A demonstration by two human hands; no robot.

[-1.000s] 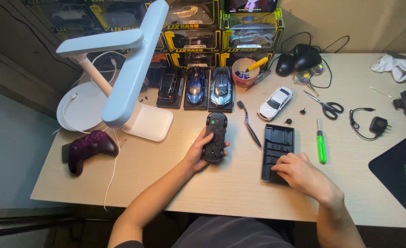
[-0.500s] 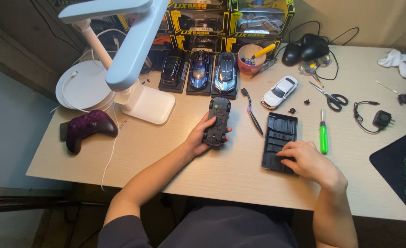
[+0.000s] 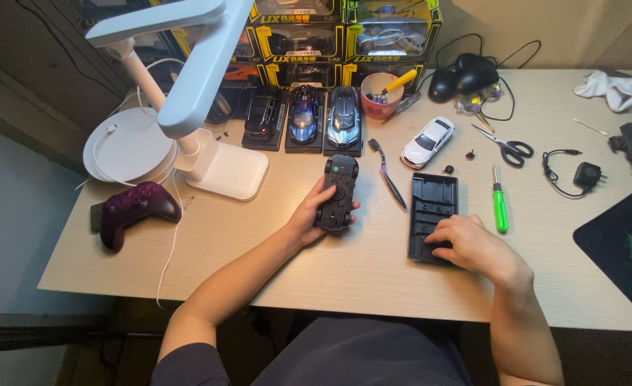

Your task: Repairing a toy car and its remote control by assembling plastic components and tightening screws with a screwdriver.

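Observation:
My left hand point(image 3: 309, 214) grips a black toy car point(image 3: 337, 191) that lies upside down on the wooden desk point(image 3: 273, 250), its underside and wheels facing up. My right hand point(image 3: 469, 245) rests with bent fingers on the near end of a flat black plastic base plate point(image 3: 434, 207) lying to the right of the car. A green-handled screwdriver point(image 3: 499, 202) lies just right of the plate. A black pry tool point(image 3: 387, 175) lies between the car and the plate.
Three model cars point(image 3: 303, 116) on black stands sit at the back, with boxed cars behind. A white toy car point(image 3: 427, 141), scissors point(image 3: 505, 146), a red cup point(image 3: 381, 94), a white desk lamp point(image 3: 194, 86), a dark game controller point(image 3: 133, 209) and a mouse mat point(image 3: 626, 246) lie around.
The view has shifted a little. My left hand keeps its grip on the upturned car and my right hand stays on the black plate, its fingers curled slightly more.

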